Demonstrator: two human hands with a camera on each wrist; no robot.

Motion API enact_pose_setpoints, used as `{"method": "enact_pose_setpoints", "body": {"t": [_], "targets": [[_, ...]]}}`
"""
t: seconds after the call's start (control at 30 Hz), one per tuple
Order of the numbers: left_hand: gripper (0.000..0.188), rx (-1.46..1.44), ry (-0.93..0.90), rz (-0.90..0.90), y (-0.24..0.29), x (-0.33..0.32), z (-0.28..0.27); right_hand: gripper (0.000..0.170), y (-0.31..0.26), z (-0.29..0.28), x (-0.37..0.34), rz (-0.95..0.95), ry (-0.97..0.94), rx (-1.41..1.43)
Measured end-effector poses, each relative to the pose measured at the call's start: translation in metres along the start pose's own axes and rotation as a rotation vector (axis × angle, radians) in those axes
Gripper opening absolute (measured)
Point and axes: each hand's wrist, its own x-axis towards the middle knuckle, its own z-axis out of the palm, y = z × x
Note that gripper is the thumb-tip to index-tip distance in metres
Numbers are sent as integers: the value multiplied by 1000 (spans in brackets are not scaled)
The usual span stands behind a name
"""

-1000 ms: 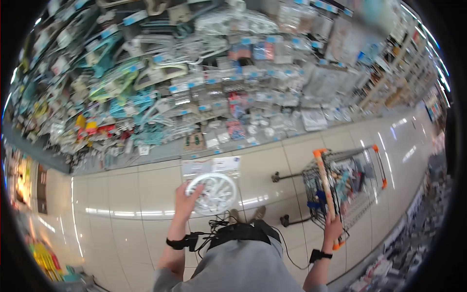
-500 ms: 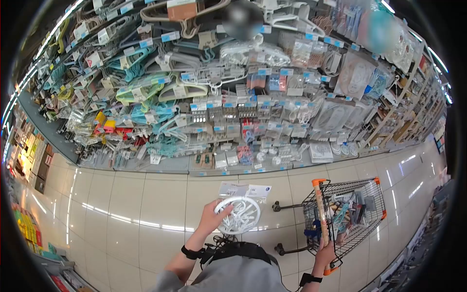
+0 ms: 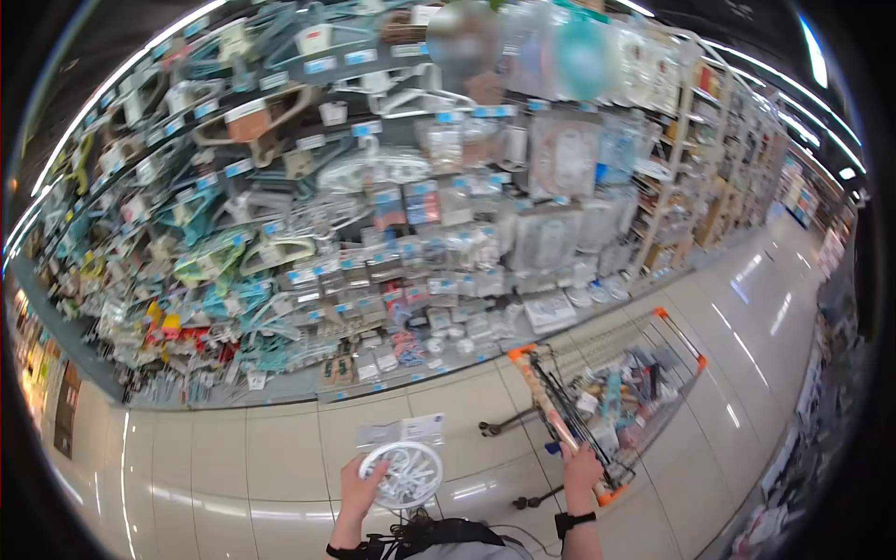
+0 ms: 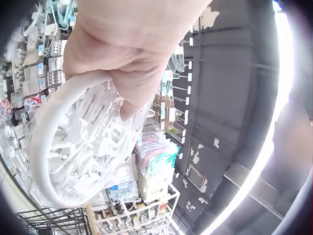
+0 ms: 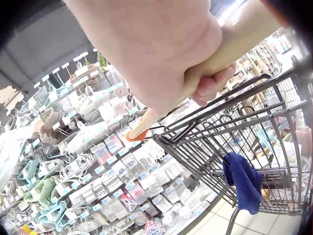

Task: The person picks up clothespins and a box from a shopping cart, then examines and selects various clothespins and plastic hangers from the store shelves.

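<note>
Shop shelves (image 3: 289, 390) are rising beyond the cart (image 3: 681, 338). In the head view, the left hand (image 3: 357, 488) is pinching a wrapped white rack (image 3: 409, 474) left of the cart, whose wheels (image 3: 488, 428) are jutting that way, perhaps obstructing. From the left wrist, the thumb is lying over the rim (image 4: 41, 142), other fingers hiding; the rack is looking light, stiff, probably slippery and fragile, its rim seeming the best hold. From the right wrist, the right hand (image 5: 164, 56) is gripping the cart's handle (image 5: 239, 38); blue cloth (image 5: 244, 183) is hanging from the cart.

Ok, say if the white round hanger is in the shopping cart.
Out: the left hand grips the white round hanger, apart from the shopping cart.
</note>
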Motion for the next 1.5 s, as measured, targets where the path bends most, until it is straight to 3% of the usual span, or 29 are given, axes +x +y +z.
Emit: {"method": "enact_pose_setpoints", "body": {"t": [0.17, 0.27, 0.4, 0.77, 0.87, 0.93, 0.97, 1.07, 1.33, 1.5], "targets": [[25, 0, 141, -94, 5, -36, 9, 58, 22, -9, 16, 9, 0, -11], [26, -103, 144, -84, 28, -47, 22, 57, 37, -2, 30, -17, 22, -35], [26, -30, 191, 5, 24, -43, 35, 54, 52, 1, 49, -54, 67, 2], [29, 33, -166, -78, 43, 21, 127, 52, 100, 0, 95, -9, 130, 128], [21, 84, -184, -40, 41, 62, 177, 46, 111, 3, 116, 41, 103, 106], [31, 58, -315, -80, 39, 84, 204, 44, 122, 9, 121, 49, 37, 130], [32, 41, -343, -71, 37, 96, 220, 34, 128, 12, 126, 66, -12, 148], [31, 48, -457, -43, 45, 126, 261, 29, 147, 15, 140, 10, 2, 113], [26, -3, -575, -29, 75, 168, 349, 16, 181, 16, 189, 105, -58, 100], [22, -38, -505, -47, 71, 186, 400, 14, 209, 20, 215, 108, -55, 94]]}}
